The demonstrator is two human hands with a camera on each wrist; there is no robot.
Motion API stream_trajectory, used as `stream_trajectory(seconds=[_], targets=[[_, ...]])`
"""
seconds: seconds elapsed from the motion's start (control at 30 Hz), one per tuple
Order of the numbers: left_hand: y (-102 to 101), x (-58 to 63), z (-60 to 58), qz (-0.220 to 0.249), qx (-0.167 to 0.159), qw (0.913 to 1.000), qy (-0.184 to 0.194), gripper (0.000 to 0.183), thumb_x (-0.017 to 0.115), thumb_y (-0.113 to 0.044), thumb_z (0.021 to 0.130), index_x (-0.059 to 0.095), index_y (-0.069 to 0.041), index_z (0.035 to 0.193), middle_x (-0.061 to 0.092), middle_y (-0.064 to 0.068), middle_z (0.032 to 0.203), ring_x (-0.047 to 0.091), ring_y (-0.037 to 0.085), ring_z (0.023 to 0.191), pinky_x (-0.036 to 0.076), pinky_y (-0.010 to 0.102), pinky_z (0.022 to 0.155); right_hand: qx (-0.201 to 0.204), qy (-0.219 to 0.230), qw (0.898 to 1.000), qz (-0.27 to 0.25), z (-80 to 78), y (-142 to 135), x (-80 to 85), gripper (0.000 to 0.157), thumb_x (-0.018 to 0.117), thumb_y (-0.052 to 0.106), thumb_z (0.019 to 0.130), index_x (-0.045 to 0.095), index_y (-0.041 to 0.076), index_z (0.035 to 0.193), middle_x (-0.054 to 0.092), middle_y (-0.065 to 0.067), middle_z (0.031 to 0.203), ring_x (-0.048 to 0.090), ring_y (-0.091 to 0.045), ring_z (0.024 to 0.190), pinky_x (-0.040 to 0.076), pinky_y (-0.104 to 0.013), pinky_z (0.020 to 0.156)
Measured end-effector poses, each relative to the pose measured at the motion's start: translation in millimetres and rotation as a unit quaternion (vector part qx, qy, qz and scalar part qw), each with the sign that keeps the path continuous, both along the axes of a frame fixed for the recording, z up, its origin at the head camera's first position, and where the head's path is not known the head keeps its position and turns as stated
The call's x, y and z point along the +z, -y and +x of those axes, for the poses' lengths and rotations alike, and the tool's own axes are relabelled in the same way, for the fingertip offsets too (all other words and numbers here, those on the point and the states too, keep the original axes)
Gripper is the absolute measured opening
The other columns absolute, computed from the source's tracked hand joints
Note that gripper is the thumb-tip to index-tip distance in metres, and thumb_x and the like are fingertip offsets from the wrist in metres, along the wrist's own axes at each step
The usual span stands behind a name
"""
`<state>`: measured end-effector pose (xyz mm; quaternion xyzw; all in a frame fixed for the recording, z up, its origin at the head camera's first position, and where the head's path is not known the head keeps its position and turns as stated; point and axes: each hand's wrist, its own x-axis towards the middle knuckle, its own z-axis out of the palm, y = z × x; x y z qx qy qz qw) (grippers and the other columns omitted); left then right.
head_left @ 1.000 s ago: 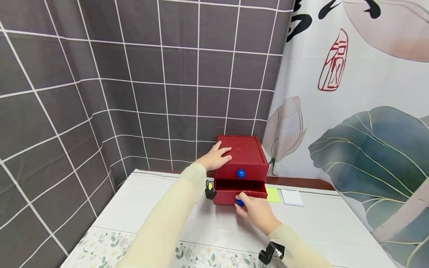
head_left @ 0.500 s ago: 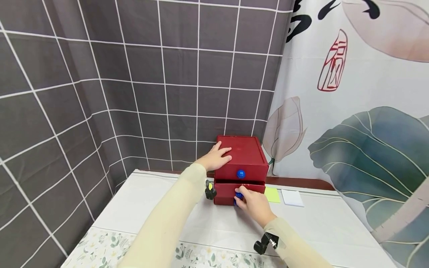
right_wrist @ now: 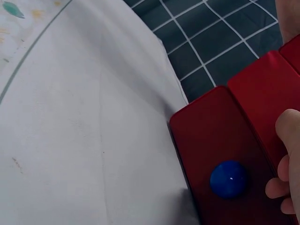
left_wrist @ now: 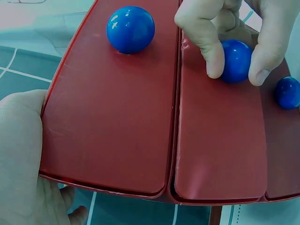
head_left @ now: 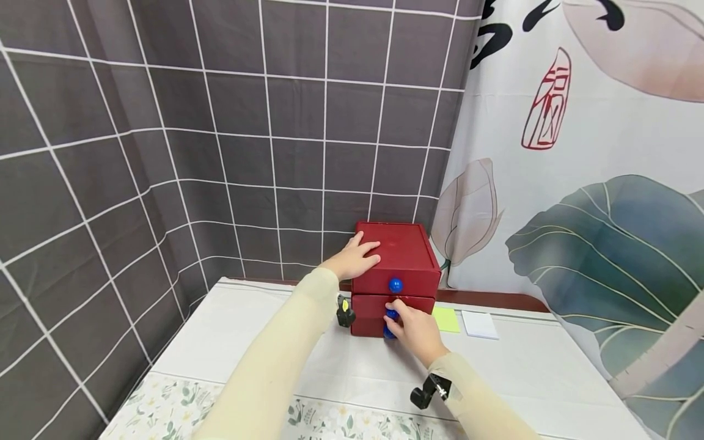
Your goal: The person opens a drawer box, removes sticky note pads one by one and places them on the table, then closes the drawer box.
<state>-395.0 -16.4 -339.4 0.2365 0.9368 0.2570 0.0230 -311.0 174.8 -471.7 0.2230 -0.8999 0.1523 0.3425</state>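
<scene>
At lower centre, middle drawer (left_wrist: pixel 220 150) has moved flush, apparently closed; right hand (head_left: pixel 420 333) pinches its blue knob (left_wrist: pixel 236 63); left hand (head_left: pixel 352 260), fingers spread, rests on red cabinet (head_left: pixel 404 247)

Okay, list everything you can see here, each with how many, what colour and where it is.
table: one, white cover with a floral near part, below everything
drawer unit: one, red, at the table's far side
drawers: three, red, stacked in the unit
knobs: three, blue, one per drawer
sticky pad: one, yellow-green, right of the unit
paper pad: one, white, right of the sticky pad
grid curtain: dark grey, white lines, behind and left
printed curtain: white with lotus print, behind right
wrist devices: two, black, one per wrist
sleeves: two, cream, on the arms
left hand: one, bare, on the unit's top left
right hand: one, bare, pinching the middle knob
</scene>
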Motion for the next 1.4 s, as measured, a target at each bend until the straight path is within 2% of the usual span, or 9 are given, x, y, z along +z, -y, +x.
stream_trajectory(seconds=[0.13, 0.37, 0.5, 0.77, 0.97, 1.07, 1.13, 1.27, 1.4], targets=[[0.7, -0.4, -0.2, 0.001, -0.004, 1.0000, -0.003, 0.054, 0.040, -0.051, 0.092, 0.033, -0.032, 0.142, 0.003, 0.004, 0.153, 0.002, 0.026, 0.139, 0.019, 0.055, 0.104, -0.008, 0.003, 1.000, -0.005, -3.0, 0.3, -0.3, 0.028, 0.073, 0.029, 0.078, 0.058, 0.024, 0.101, 0.069, 0.009, 0.080, 0.056, -0.002, 0.056, 0.046, -0.022, 0.051], [2.7, -0.3, 2.0, 0.004, -0.008, 1.0000, -0.001, 0.054, 0.040, -0.050, 0.092, 0.034, -0.031, 0.142, 0.003, 0.004, 0.153, 0.002, 0.026, 0.139, 0.019, 0.054, 0.104, -0.010, 0.028, 0.999, -0.013, -4.5, 0.9, -2.4, 0.032, 0.074, 0.032, 0.077, 0.057, 0.025, 0.103, 0.069, 0.008, 0.097, 0.065, -0.008, 0.067, 0.052, -0.027, 0.061], [2.9, -1.8, 3.1, 0.003, -0.010, 0.9999, 0.003, 0.054, 0.040, -0.050, 0.092, 0.034, -0.031, 0.142, 0.003, 0.004, 0.153, 0.002, 0.026, 0.139, 0.020, 0.054, 0.104, -0.015, 0.028, 0.999, -0.019, -3.3, 1.1, -5.1, 0.033, 0.075, 0.033, 0.076, 0.057, 0.027, 0.103, 0.069, 0.009, 0.097, 0.065, -0.008, 0.069, 0.052, -0.028, 0.064], [0.7, -5.3, 1.3, 0.005, -0.005, 1.0000, 0.004, 0.054, 0.040, -0.050, 0.092, 0.034, -0.031, 0.142, 0.004, 0.003, 0.153, 0.003, 0.026, 0.139, 0.020, 0.053, 0.104, -0.033, -0.059, 0.998, -0.015, -5.5, 6.1, -18.3, 0.033, 0.076, 0.029, 0.074, 0.060, 0.021, 0.102, 0.070, 0.004, 0.088, 0.066, -0.011, 0.069, 0.053, -0.031, 0.060], [1.3, -2.8, 0.9, 0.009, -0.005, 0.9999, 0.004, 0.054, 0.040, -0.050, 0.092, 0.033, -0.032, 0.143, 0.003, 0.003, 0.153, 0.002, 0.026, 0.139, 0.019, 0.053, 0.104, -0.033, -0.088, 0.995, -0.011, -6.0, 9.0, -17.7, 0.034, 0.077, 0.028, 0.074, 0.060, 0.018, 0.101, 0.070, 0.001, 0.088, 0.067, -0.013, 0.070, 0.053, -0.031, 0.061], [1.6, -0.2, 3.2, 0.011, -0.007, 0.9999, 0.005, 0.054, 0.041, -0.049, 0.092, 0.034, -0.031, 0.143, 0.004, 0.004, 0.153, 0.002, 0.027, 0.139, 0.019, 0.054, 0.104, -0.033, -0.069, 0.997, -0.024, -5.4, 8.8, -18.0, 0.037, 0.077, 0.029, 0.073, 0.059, 0.019, 0.104, 0.070, 0.002, 0.090, 0.066, -0.012, 0.072, 0.053, -0.030, 0.063], [2.0, 0.5, 4.0, 0.008, -0.007, 0.9999, 0.005, 0.054, 0.041, -0.049, 0.092, 0.033, -0.031, 0.143, 0.004, 0.004, 0.153, 0.003, 0.026, 0.139, 0.020, 0.054, 0.104, -0.027, -0.041, 0.998, -0.036, -4.1, 7.6, -17.8, 0.039, 0.077, 0.028, 0.074, 0.059, 0.021, 0.107, 0.069, 0.005, 0.085, 0.063, -0.008, 0.067, 0.052, -0.027, 0.061], [2.9, 2.1, 5.0, 0.008, -0.010, 0.9999, 0.003, 0.054, 0.041, -0.049, 0.092, 0.033, -0.031, 0.143, 0.004, 0.004, 0.153, 0.003, 0.025, 0.139, 0.022, 0.053, 0.104, -0.013, 0.008, 0.999, -0.037, -1.8, 1.2, -17.3, 0.043, 0.074, 0.028, 0.077, 0.056, 0.026, 0.116, 0.058, 0.014, 0.073, 0.049, -0.001, 0.058, 0.045, -0.021, 0.054], [2.9, 3.8, 5.0, 0.009, -0.012, 0.9999, -0.002, 0.054, 0.042, -0.049, 0.092, 0.034, -0.031, 0.142, 0.004, 0.004, 0.153, 0.003, 0.025, 0.139, 0.023, 0.052, 0.104, 0.017, -0.016, 1.000, 0.016, 1.0, -8.2, -18.5, 0.056, 0.072, 0.029, 0.077, 0.051, 0.033, 0.128, 0.052, 0.016, 0.071, 0.046, 0.002, 0.056, 0.041, -0.018, 0.049]])
